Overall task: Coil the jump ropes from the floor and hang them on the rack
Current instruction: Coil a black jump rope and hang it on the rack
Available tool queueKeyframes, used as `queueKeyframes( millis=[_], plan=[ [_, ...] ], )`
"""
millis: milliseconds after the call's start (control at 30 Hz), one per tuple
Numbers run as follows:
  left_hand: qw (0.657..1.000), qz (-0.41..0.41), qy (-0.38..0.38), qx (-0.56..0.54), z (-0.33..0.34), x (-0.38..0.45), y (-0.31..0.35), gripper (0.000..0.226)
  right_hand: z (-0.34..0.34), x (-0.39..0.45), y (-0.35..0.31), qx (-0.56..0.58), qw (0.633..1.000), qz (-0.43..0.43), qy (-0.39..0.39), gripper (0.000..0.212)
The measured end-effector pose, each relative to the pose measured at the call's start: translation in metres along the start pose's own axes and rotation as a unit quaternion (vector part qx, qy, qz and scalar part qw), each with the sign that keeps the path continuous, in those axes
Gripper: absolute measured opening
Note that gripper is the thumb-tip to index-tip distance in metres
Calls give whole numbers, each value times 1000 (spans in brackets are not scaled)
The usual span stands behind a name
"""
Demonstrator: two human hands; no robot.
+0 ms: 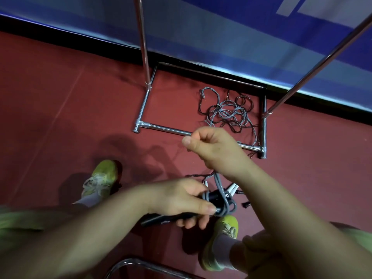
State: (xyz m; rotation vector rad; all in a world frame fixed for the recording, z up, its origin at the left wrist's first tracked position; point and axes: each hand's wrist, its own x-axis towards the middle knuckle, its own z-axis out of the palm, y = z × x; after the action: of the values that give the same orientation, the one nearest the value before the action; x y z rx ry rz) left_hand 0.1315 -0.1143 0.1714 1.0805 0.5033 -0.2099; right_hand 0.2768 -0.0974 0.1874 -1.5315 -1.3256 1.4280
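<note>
In the head view, the left hand (181, 200) grips 2 black handles (161, 218) together, the thumb pressing grey rope (220, 204) that is wound in some turns around them. The right hand (217, 150) is above the handles, its fingers curled into a fist around the grey cord, which goes down from under the fist to the wraps. Beyond the handles, inside the base of the rack (161, 128), a tangle (227, 111) of grey and dark cord lies on the red floor (60, 97), and 1 strand seems to run from it over the base bar toward the hands. The rope looks light and soft, probably smooth plastic, so I think the turns can slip loose if the thumb lifts. The stiff handles are the best place to hold; the free cord should be taken close to the wraps and kept a little tight. The tangle may catch on the base bar when it is pulled.
</note>
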Motion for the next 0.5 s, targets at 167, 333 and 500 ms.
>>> queueKeyframes(
  millis=[167,333,500],
  plan=[
    [997,16,-45,-65,13,0,4,19,11,-1,4,-71,996,14,-41,40],
    [954,137,11,-266,-13,-11,10,47,2,4,5,115,987,110,-3,57],
    [928,160,131,-310,-35,-15,15,50,-3,0,3,68,996,53,3,65]
  ],
)
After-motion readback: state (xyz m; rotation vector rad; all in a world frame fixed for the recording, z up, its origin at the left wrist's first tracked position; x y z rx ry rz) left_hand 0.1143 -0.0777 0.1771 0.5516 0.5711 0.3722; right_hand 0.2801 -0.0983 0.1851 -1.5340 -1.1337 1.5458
